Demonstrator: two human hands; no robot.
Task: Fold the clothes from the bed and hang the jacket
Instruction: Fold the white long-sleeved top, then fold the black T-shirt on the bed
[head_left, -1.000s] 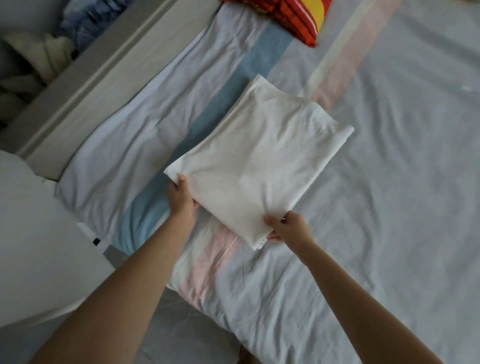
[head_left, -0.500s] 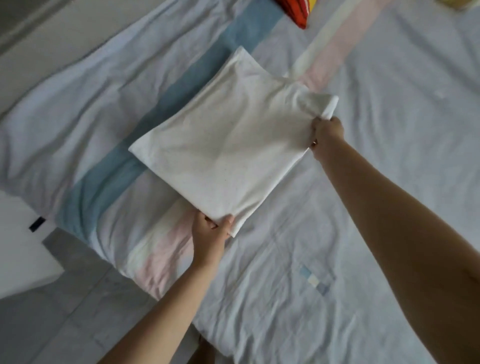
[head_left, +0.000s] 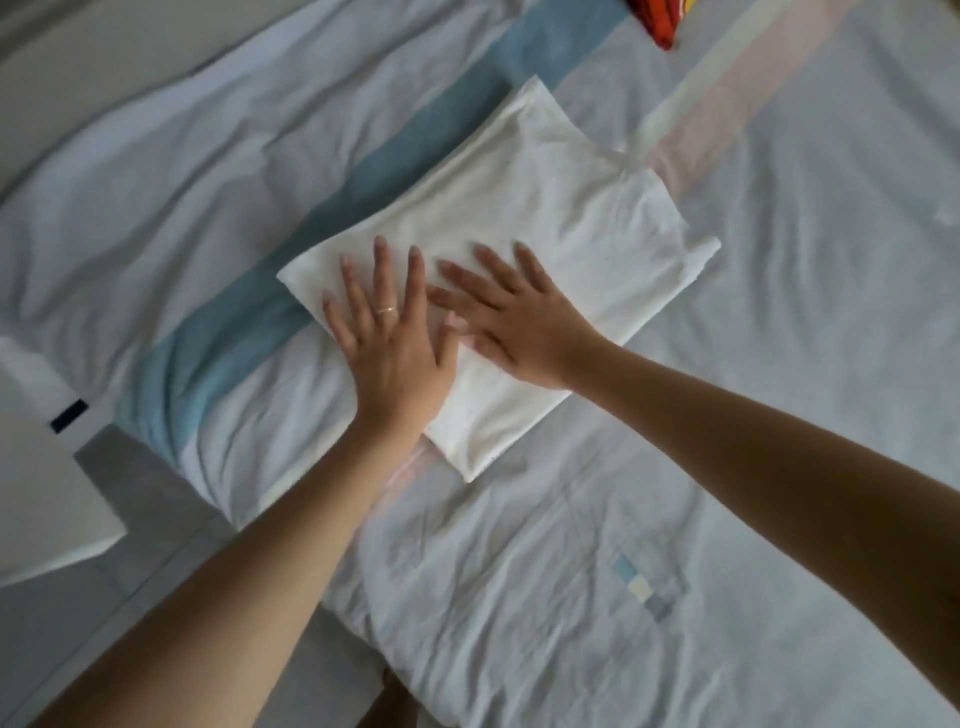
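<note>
The folded white garment (head_left: 582, 208) lies flat on the bed (head_left: 779, 415), across the blue and pink stripes of the cover. It sits on a diagonal, and its long axis seems to run from near left to far right. Both my hands press on its near-left half, side by side, thumbs almost touching. My left hand (head_left: 395, 353) is by the left edge and my right hand (head_left: 519, 332) is toward the middle. My fingers (head_left: 415, 275) are straight and spread, gripping nothing. The uncovered, slightly rumpled part lies far right of my fingertips, nearer the right hand, so I judge a smoothing stroke should run that way.
</note>
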